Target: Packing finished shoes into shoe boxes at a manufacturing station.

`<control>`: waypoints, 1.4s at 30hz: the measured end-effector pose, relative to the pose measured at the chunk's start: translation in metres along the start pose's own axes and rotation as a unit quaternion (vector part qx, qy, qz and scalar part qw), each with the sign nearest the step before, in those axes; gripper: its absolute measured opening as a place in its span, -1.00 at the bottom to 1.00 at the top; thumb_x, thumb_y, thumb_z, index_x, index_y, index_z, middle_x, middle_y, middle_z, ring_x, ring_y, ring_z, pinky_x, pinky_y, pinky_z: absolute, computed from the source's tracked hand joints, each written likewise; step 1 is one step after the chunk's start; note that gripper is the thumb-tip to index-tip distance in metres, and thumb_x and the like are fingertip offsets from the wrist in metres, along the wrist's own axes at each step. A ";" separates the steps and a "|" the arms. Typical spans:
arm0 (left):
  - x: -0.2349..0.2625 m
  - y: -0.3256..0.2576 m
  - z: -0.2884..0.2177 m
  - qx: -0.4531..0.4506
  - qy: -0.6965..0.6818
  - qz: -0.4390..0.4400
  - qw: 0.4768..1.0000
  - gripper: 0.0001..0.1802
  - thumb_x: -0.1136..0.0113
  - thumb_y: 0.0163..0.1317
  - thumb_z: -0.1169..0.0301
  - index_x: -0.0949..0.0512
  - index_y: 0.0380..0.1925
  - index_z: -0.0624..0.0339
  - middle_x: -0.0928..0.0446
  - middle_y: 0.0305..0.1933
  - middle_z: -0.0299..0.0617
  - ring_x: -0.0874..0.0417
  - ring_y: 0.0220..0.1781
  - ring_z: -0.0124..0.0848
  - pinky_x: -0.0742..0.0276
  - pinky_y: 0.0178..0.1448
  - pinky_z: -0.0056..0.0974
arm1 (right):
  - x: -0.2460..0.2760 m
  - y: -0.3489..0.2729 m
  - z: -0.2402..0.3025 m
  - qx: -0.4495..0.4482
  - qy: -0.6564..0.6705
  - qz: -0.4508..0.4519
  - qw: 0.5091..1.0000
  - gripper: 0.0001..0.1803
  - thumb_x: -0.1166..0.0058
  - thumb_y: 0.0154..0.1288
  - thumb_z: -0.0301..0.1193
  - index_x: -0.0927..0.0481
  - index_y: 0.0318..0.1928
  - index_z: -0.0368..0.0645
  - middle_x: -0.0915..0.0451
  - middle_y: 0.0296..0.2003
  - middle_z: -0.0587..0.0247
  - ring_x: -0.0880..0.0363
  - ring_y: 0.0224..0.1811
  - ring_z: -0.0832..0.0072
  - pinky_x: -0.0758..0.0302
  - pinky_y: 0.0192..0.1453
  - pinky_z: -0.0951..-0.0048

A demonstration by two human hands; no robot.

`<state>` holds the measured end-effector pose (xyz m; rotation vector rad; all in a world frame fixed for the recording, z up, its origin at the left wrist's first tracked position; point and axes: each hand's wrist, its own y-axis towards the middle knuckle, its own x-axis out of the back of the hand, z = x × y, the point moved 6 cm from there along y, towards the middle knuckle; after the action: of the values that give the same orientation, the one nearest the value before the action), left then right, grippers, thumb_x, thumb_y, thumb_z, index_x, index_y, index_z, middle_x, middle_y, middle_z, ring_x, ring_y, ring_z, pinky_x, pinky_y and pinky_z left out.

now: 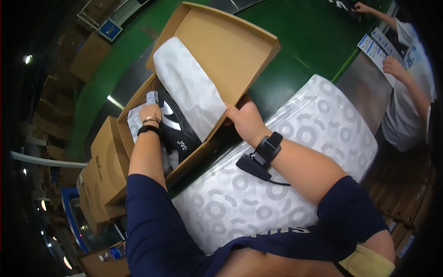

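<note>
An opened brown cardboard shoe box [221,41] is tilted in front of me, its lid swung back on the far side. Inside lies a black sports shoe [175,124] with white markings, partly under a sheet of white tissue paper [189,83]. My left hand [150,112] is down in the box at the shoe's left side, fingers curled in; what they hold is hidden. A small pale tag [151,97] shows just beyond it. With thumb on top and fingers beneath, my right hand [247,121] grips the box at its right edge, beside the tissue's end.
Below the box lies a stack of white patterned paper [295,138] in clear wrap. Closed brown boxes [104,161] stand at the left, with a plastic bottle [115,251] lower down. At the right, a co-worker's hand [393,68] is by printed sheets [374,48].
</note>
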<state>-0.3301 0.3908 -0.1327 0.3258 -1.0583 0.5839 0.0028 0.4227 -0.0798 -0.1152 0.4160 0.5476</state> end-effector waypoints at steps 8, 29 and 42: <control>0.030 -0.063 0.062 0.043 -0.322 -0.172 0.930 -0.83 -0.01 0.10 0.40 -0.48 -0.47 0.31 -0.46 -0.34 0.11 -0.45 -0.24 0.06 -0.35 -0.17 -0.02 | 0.002 -0.007 -0.011 -0.018 -0.046 0.070 0.996 -0.42 -0.17 0.10 -0.18 -0.34 0.00 -0.35 -0.49 -0.15 0.14 -0.45 -0.11 0.44 -0.37 -0.01 0.47; 0.034 -0.241 0.151 0.036 -0.495 -0.380 0.781 -0.89 0.02 0.13 0.46 -0.38 -0.42 0.29 -0.52 -0.28 0.04 -0.52 -0.06 -0.06 -0.41 -0.09 -0.07 | -0.124 -0.062 -0.026 0.056 -0.701 0.406 0.583 -0.31 -0.09 0.06 -0.18 -0.18 0.25 0.31 0.15 0.32 -0.02 -0.19 0.15 -0.16 -0.25 0.21 0.21; 0.013 -0.137 0.172 0.126 -0.324 -0.117 0.930 -0.82 0.12 0.17 0.43 -0.44 -0.27 0.18 -0.46 -0.11 0.04 -0.50 -0.11 0.00 -0.42 -0.05 -0.03 | -0.130 -0.071 -0.024 0.076 -0.681 0.418 0.596 -0.32 -0.06 0.10 -0.22 -0.16 0.26 0.27 0.15 0.32 -0.02 -0.22 0.11 -0.13 -0.29 0.19 0.20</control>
<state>-0.3678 0.1956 -0.0384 0.9034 -1.5524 0.3975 -0.0690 0.2950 -0.0486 0.7105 -1.1045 1.3392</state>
